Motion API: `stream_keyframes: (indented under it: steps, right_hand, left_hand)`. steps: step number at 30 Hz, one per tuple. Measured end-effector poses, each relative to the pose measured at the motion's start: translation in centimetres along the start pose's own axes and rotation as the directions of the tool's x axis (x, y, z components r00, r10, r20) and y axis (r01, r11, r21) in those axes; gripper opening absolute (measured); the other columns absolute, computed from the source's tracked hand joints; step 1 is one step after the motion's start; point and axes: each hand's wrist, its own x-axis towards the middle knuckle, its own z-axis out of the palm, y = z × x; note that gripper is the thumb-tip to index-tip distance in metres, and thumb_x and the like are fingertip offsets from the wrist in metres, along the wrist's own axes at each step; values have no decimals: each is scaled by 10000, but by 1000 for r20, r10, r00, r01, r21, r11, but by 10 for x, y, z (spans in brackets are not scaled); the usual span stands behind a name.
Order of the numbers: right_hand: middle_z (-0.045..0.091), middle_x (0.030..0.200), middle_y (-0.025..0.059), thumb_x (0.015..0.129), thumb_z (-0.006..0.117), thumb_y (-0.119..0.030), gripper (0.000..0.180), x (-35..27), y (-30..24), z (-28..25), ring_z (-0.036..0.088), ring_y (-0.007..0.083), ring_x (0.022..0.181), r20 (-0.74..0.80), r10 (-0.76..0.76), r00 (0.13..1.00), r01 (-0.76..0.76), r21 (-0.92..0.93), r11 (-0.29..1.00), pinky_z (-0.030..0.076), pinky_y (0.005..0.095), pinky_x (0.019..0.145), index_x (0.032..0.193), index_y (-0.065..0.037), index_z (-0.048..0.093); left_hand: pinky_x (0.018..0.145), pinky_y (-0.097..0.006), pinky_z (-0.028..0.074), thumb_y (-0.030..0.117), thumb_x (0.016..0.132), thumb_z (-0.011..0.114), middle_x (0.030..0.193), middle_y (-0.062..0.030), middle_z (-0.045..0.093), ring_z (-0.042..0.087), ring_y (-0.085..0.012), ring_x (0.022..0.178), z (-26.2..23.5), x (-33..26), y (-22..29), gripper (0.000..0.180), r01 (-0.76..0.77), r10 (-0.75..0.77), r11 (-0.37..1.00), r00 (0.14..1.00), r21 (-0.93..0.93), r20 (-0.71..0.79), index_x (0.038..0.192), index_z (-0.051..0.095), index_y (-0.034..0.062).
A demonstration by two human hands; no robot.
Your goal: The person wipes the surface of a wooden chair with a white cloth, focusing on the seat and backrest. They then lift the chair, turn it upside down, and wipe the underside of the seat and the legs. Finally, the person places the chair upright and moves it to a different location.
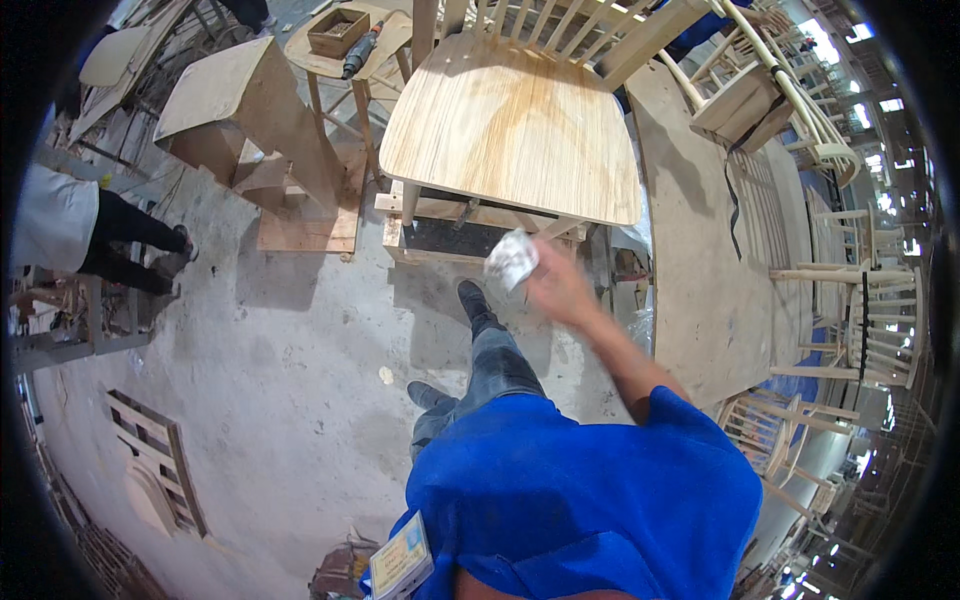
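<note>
My right hand (pixel 557 285) is closed on a crumpled white cloth (pixel 512 260) with dark smudges, and motion blurs it a little. It hangs in the air just short of the near edge of a pale wooden chair seat (pixel 510 130), apart from the wood. The chair's spindle back (pixel 545 22) rises at the far side, cut off by the top of the picture. Under the seat is a low wooden stand (pixel 480 225) with a dark top. My left hand does not show.
Left of the chair stand a stool (pixel 395 45) bearing a power tool (pixel 362 50) and a wooden box (pixel 340 32), and a bent plywood stand (pixel 250 110). A large board (pixel 710 260) and several chairs (pixel 885 320) line the right. Another person (pixel 110 225) stands far left.
</note>
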Motion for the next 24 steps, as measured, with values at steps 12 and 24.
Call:
stream_keyframes:
  steps: [12, 24]
  right_hand:
    - [671, 879, 98, 881, 630, -195, 229, 161, 79, -30, 654, 198, 780, 339, 153, 928, -75, -232, 970, 520, 341, 714, 1022, -23, 686]
    - [647, 1077, 154, 916, 611, -105, 293, -61, 221, 141, 628, 254, 985, 562, 478, 675, -471, -171, 866, 479, 344, 852, 1190, -2, 624]
  left_hand:
    - [813, -487, 505, 330, 969, 597, 931, -254, 690, 656, -445, 902, -10, 87, 215, 324, -617, 174, 667, 673, -417, -719, 972, 688, 19]
    - [799, -484, 524, 402, 946, 650, 970, -247, 704, 680, -434, 939, 90, 146, 245, 382, -343, 149, 625, 934, -702, -324, 1032, 684, 32]
